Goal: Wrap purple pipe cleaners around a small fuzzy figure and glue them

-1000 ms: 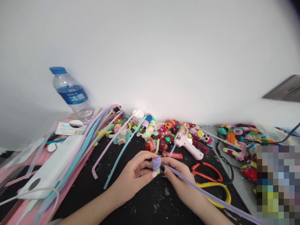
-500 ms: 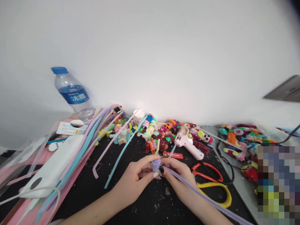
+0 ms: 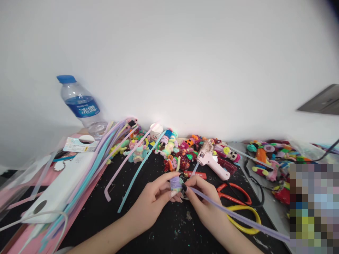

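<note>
Between the fingertips of my left hand (image 3: 156,194) is a small coiled pipe-cleaner figure (image 3: 175,184), mostly purple with some pale green at its lower right. My right hand (image 3: 201,197) pinches a long purple pipe cleaner (image 3: 238,213) beside the coil. Its tail runs over the right wrist toward the lower right. Both hands are closed, fingertips close together above the black work mat (image 3: 132,229). Just beyond them lies a red box-cutter-like strip (image 3: 197,175), and a pale pink glue gun (image 3: 213,163) rests behind the right hand.
Scissors with a red handle (image 3: 234,194) and a yellow handle (image 3: 246,227) lie right of my right hand. Loose pipe cleaners (image 3: 97,165) spread at left, near a tilted water bottle (image 3: 82,106). Colourful pipe-cleaner figures (image 3: 169,144) line the wall. A black cable (image 3: 261,203) curves at right.
My right hand has shifted slightly right, away from the coil, and the purple strand's tail has swung upward. The coil has turned and moved slightly left in my left fingers.
</note>
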`<state>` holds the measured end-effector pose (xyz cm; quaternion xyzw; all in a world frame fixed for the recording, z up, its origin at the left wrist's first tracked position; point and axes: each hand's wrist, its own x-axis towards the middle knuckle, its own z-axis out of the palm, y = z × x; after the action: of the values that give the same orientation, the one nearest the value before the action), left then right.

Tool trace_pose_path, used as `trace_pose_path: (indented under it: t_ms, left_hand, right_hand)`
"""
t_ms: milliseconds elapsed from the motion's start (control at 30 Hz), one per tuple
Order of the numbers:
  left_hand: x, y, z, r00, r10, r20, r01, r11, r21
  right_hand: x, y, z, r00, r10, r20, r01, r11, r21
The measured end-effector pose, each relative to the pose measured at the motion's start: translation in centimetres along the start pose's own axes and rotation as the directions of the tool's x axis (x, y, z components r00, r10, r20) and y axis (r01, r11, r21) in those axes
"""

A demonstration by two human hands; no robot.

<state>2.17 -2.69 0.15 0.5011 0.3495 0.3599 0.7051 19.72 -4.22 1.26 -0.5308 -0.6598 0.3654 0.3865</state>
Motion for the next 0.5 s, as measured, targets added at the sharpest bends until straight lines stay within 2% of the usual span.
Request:
trace_pose_path:
  t_ms: [200,500]
  left_hand:
    - [0.05,0.06,0.02,0.999,0.006,0.051,-0.007,1.000,0.015]
    - [0.24,-0.09,0.09,0.997,0.001,0.080,0.002,0.999,-0.041]
  right_hand:
    - [-0.22,0.22,0.10,1.000,-0.024,-0.011,0.023,0.998,-0.053]
    - [-0.08,0.20,0.20,0.999,-0.040,0.001,0.040,0.998,-0.039]
